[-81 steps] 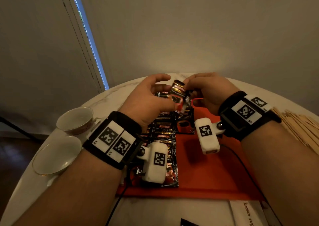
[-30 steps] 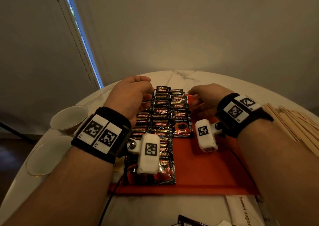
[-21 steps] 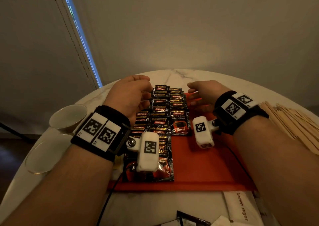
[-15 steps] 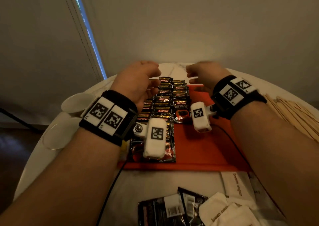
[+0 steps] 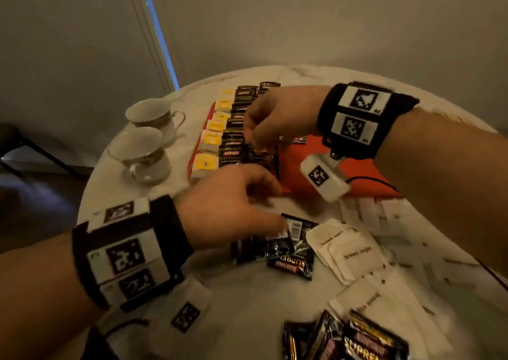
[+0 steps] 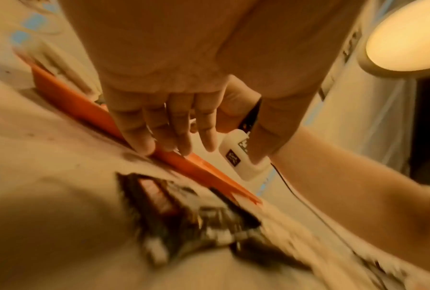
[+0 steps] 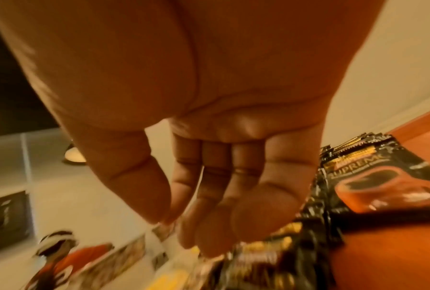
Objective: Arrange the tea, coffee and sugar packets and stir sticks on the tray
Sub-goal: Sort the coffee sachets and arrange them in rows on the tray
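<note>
The tray (image 5: 316, 164) lies on the surface (image 5: 247, 304) — tea packets (image 5: 211, 139) along its left edge, coffee packets (image 5: 236, 128) in rows beside them. The right hand (image 5: 277, 117) hovers over those rows, fingers (image 7: 208, 196) relaxed, holding nothing. The left hand (image 5: 228, 205) reaches down at the tray's near edge — fingers (image 6: 176, 127) straight, over loose coffee (image 5: 275, 244) and sugar packets (image 5: 349, 252). 2 cups (image 5: 145, 145) stand left of the tray.

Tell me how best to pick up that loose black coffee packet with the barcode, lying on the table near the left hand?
The black coffee packet lies flat, overlapped by other packets, its far corner toward the orange tray free. Probably pinch that thin corner from above, thumb under, and lift. The left hand hovers beside it.
</note>
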Available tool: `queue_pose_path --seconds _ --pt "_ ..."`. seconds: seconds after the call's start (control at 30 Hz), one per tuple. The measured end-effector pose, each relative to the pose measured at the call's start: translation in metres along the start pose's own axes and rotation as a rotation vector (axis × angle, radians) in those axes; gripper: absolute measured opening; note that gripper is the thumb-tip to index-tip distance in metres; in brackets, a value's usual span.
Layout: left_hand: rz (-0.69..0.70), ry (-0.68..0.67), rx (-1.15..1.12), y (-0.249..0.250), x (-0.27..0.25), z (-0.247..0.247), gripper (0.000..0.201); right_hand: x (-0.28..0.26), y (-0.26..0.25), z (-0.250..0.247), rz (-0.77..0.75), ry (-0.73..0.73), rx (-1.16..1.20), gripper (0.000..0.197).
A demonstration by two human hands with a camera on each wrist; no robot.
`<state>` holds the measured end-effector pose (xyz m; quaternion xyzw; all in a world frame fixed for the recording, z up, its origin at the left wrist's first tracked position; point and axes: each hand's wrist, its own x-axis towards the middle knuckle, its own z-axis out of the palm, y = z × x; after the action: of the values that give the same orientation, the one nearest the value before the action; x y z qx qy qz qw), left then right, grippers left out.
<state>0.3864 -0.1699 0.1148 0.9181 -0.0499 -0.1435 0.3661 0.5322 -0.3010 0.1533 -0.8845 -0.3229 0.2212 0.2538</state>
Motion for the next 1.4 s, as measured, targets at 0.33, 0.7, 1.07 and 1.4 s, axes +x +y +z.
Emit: queue_pose_path --seconds 0.33,0.7,1.07,1.4 --pt "0.083 -0.225 0.516 0.017 -0.060 0.042 0.123 -0.055 -0.011 0.041 0.025 -0.272 -0.281 0.009" --pt "0.044 -0.118 0.568 -0.009 -0.056 0.019 0.064 -0.090 -0.014 0.047 0.008 -0.403 -0.293 0.067" --pt "-0.012 -0.258 0.535 -0.024 -0.073 0.008 0.121 -0.084 -0.023 0.080 -0.114 -0.365 -0.667 0.099" --pt "-0.092 -0.022 0.519 -0.019 -0.062 0.000 0.075 -0.081 -0.024 0.067 -0.116 -0.380 -0.436 0.096"
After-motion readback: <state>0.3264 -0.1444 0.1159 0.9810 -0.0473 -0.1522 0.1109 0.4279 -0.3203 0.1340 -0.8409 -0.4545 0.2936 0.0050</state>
